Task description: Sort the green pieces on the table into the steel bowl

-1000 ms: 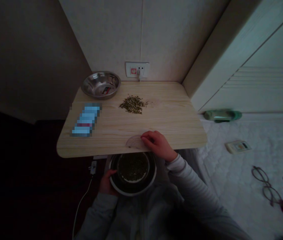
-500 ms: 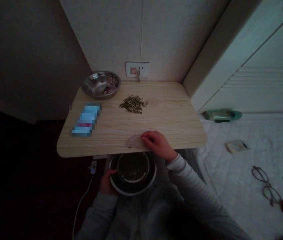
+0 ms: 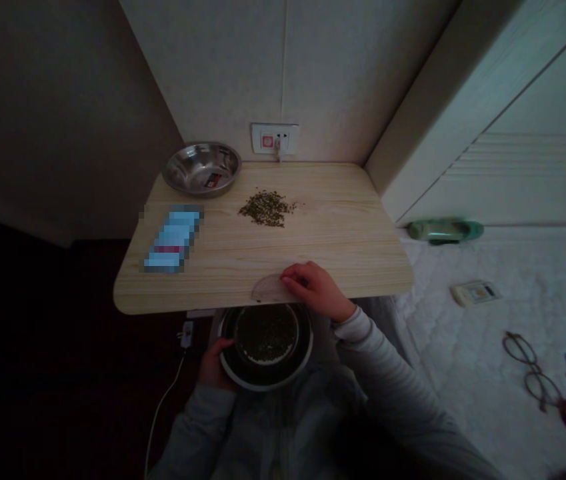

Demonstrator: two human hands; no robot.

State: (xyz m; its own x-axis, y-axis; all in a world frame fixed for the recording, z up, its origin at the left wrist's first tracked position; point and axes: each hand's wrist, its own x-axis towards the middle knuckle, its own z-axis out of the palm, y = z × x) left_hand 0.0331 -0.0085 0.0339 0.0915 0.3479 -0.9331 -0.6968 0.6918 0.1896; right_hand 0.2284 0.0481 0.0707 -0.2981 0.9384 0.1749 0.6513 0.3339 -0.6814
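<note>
My left hand (image 3: 214,361) grips the left rim of a dark bowl (image 3: 265,377) held just under the front edge of the small wooden table (image 3: 343,240). Inside the bowl sits a round sieve-like dish full of small dark green grains (image 3: 265,333). My right hand (image 3: 315,289) rests at the table's front edge, fingers curled on a thin, pale half-round scraper (image 3: 269,288) lying flat on the wood. A small heap of the same grains (image 3: 267,208) lies further back on the table.
An empty steel bowl (image 3: 202,168) stands at the back left, a blurred blue packet (image 3: 173,239) in front of it. A wall socket (image 3: 274,139) with a plug sits behind. On the white bed to the right lie glasses (image 3: 530,368), a small card (image 3: 475,293) and a green object (image 3: 445,230).
Almost nothing has moved. My right hand and the scraper have shifted very slightly toward the table's front edge.
</note>
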